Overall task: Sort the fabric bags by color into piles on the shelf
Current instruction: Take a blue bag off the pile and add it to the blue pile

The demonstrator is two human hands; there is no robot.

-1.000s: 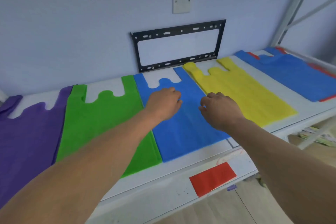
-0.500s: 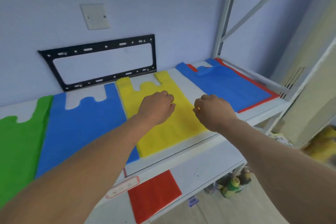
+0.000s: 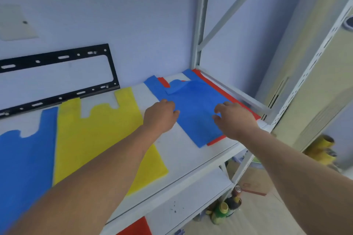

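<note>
On the white shelf (image 3: 181,156) a blue bag (image 3: 194,108) lies at the far right on top of a red bag (image 3: 215,140), whose edges show around it. One blue handle is folded over. My left hand (image 3: 160,115) hovers at the blue bag's left edge with fingers curled, holding nothing. My right hand (image 3: 234,118) is over its right side, fingers spread and empty. A yellow bag (image 3: 95,135) lies flat to the left, and another blue bag (image 3: 24,158) lies at the far left.
A black metal bracket (image 3: 57,80) leans on the wall behind the shelf. White rack posts (image 3: 198,25) stand at the right end. On the lower shelf lies a red bag (image 3: 135,228). Bottles and cans (image 3: 225,210) stand on the floor.
The view has swung right along the shelf. Both hands moved from over the yellow bag to over the blue bag on the right pile, and the right hand's fingers have spread.
</note>
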